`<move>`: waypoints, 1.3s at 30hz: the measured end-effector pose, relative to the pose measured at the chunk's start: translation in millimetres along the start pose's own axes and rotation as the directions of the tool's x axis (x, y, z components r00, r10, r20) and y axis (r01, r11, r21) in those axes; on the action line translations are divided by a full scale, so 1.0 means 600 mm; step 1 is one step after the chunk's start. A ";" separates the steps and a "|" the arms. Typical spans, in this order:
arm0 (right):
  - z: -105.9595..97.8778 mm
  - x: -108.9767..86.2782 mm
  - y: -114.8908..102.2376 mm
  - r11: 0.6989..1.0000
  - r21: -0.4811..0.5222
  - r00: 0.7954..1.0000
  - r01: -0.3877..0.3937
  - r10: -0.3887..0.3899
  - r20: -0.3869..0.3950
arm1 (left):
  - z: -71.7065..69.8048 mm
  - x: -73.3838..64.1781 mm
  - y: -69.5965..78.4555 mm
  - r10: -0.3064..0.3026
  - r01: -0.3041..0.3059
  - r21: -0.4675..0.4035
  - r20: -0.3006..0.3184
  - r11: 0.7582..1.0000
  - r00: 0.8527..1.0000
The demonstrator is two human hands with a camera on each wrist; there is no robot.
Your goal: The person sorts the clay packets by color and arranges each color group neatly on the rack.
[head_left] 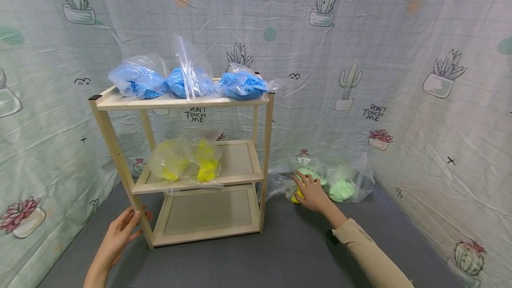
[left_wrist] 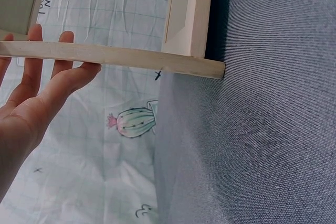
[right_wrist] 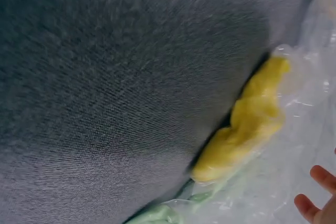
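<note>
Behind the right hand (head_left: 313, 194), a beige sleeve (head_left: 370, 252) has a black piece (head_left: 331, 236) at its cuff (head_left: 345, 230).

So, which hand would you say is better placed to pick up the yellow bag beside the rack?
Probably the right hand: it is open close to the yellow bag, while the left hand holds the rack's left post, away from that bag.

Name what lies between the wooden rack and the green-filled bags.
The head view shows a clear bag with yellow contents there, partly hidden by the right hand.
</note>
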State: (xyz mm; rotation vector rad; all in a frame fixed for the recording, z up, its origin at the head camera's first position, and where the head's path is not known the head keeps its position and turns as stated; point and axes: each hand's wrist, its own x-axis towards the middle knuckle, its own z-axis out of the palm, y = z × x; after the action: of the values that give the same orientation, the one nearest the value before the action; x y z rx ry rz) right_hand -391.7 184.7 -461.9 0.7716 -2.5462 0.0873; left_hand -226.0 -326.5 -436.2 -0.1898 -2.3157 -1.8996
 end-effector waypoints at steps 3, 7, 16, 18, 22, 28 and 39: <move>0.012 0.005 0.007 0.999 -0.017 0.998 0.027 -0.026 0.065 | 0.001 0.000 0.000 0.005 -0.005 0.007 -0.004 1.000 1.000; 0.020 0.012 0.015 0.998 -0.034 0.990 0.049 -0.044 0.134 | 0.002 -0.002 -0.001 0.025 -0.025 0.001 0.000 1.000 1.000; 0.024 0.021 0.023 0.997 -0.074 0.964 0.034 -0.014 0.265 | 0.002 -0.004 0.000 0.031 -0.031 -0.008 0.012 0.999 0.999; 0.027 0.022 0.024 0.996 -0.081 0.957 0.024 0.000 0.292 | 0.002 -0.004 0.000 0.036 -0.035 -0.014 0.013 0.999 0.999; 0.031 0.024 0.024 0.997 -0.072 0.951 0.010 0.013 0.310 | 0.003 -0.005 0.001 0.048 -0.048 -0.021 0.015 0.999 0.999; 0.034 0.024 0.020 0.997 -0.072 0.941 0.000 0.025 0.338 | 0.003 -0.005 0.002 0.042 -0.042 -0.009 0.009 0.999 0.999; 0.035 0.023 0.003 0.991 -0.131 0.903 0.005 0.052 0.426 | 0.002 -0.004 0.001 0.026 -0.026 -0.003 0.003 1.000 1.000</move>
State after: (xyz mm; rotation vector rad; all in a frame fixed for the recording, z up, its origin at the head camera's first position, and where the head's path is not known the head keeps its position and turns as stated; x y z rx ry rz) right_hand -411.5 175.4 -474.0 0.7777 -2.9383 -0.2687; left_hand -223.8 -325.1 -436.4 -0.2219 -2.3015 -1.8921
